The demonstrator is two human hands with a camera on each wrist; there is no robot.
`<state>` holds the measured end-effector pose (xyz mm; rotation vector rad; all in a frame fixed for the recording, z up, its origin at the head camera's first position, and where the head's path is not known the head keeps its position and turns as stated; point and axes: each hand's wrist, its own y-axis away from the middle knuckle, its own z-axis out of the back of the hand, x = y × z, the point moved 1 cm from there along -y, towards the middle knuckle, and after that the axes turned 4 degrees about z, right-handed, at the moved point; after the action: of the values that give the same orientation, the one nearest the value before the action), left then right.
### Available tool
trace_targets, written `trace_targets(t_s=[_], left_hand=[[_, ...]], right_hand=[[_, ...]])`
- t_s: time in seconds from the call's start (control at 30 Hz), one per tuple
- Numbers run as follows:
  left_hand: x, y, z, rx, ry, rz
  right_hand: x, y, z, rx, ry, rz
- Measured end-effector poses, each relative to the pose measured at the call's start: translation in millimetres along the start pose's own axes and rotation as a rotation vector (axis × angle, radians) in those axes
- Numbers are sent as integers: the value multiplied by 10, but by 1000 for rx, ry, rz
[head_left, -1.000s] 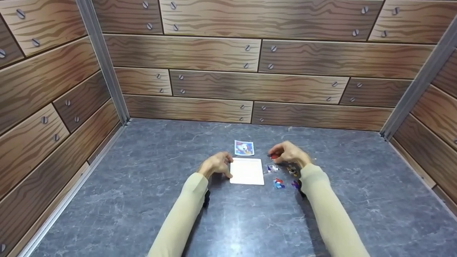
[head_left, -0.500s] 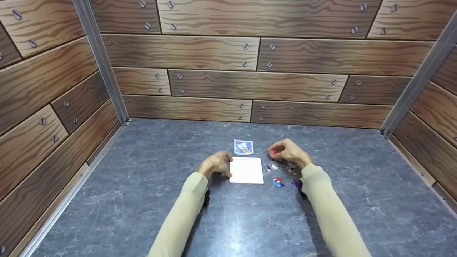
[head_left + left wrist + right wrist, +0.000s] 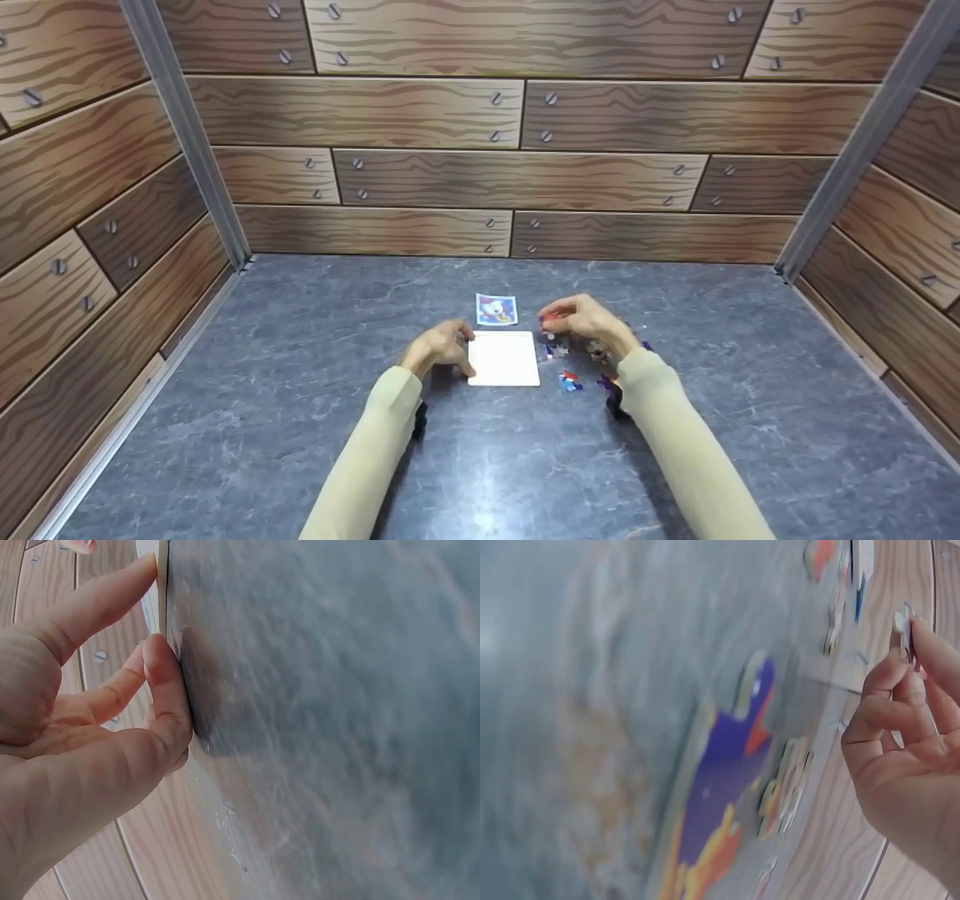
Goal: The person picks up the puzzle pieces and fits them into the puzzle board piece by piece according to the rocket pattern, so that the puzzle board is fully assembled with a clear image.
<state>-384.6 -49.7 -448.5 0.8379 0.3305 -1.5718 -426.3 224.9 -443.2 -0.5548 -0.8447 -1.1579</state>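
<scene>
White board (image 3: 504, 360) touching left hand (image 3: 439, 346), right hand (image 3: 594, 322) pinching red piece (image 3: 551, 317)

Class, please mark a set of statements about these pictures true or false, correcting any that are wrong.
1. The left hand touches the white board at its left edge. True.
2. The right hand pinches a partly red puzzle piece. True.
3. A picture card lies beyond the board. True.
4. The picture card is blank. False: it bears a colourful picture.
5. Nothing lies right of the board. False: other puzzle pieces lie there.
</scene>
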Motion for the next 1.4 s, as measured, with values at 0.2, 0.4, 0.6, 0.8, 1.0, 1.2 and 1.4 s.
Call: trace_targets(t_s=[0.2,0.4,0.6,0.8,1.0,1.2,1.4], left_hand=[[-6,25,-36,-17,-6,13],[-55,18,-37,-26,-12,0],[-48,12,-7,-20,-13,-2],[-49,10,-11,-11,-12,14],[-45,21,-27,-5,-6,-13],[-41,28,-10,-9,-27,-43],[-56,39,-10,-10,-42,-47]], right_hand=[[79,46,-130,55,-78,-7],[143,54,-172,82,-171,-5],[254,39,-234,95,-154,20],[292,23,-361,82,-231,-22],[302,-4,-474,50,-281,-65],[340,-45,-555,44,-277,-58],[382,-56,-607,23,-221,-104]])
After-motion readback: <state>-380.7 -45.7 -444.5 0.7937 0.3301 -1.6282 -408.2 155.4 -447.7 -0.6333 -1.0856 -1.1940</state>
